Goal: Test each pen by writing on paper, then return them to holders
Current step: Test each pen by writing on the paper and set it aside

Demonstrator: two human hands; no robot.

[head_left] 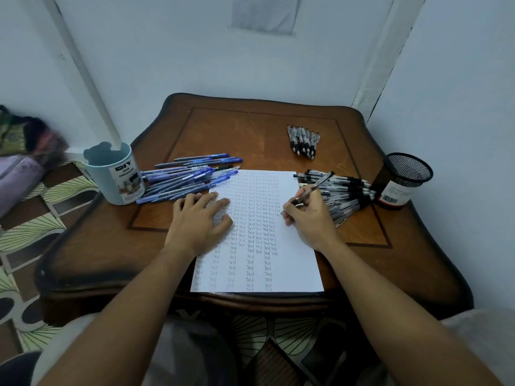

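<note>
A white sheet of paper [292,263] lies on the wooden table [111,246], covered with columns of the word "Test". My left hand [199,218] rests flat on the sheet's left edge, fingers spread. My right hand [309,215] grips a clear black-capped pen [313,188], its tip touching the paper near the right side. A heap of blue pens [186,178] lies left of the sheet. To the right lies a heap of clear black pens [345,193]. A pale blue holder [115,174] stands at the left and a black mesh holder [401,179] at the right.
A small row of black-grip pens [303,142] lies at the back of the table. White walls close in behind and to the right. Patterned floor and bundled cloth [25,151] are on the left.
</note>
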